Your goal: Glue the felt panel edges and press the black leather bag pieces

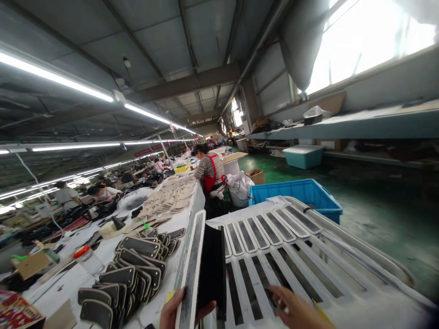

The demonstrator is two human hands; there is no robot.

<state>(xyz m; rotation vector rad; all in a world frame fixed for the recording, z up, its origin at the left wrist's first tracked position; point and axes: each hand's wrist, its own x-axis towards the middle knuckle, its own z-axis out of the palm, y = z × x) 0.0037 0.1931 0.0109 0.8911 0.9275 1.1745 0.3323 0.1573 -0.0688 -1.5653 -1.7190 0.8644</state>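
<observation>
My left hand (171,310) is closed around a long grey strip with a white border (192,265), tilted upright at the left side of a slatted white rack (284,269). A black panel (211,265) stands against the strip's right side, with my left fingertips at its lower part. Over the rack's lower slats is my right hand (295,308), its index finger stretched out and the other fingers partly curled. I see nothing held in it. Several white-bordered grey strips (255,232) lie side by side across the rack's far end.
On the white table (161,299) to the left are piles of dark rounded pieces (128,274), beige pieces (171,196) and a red-lidded jar (87,260). A blue bin (295,189) stands beyond the rack. A person in a red apron (211,171) works at the table ahead.
</observation>
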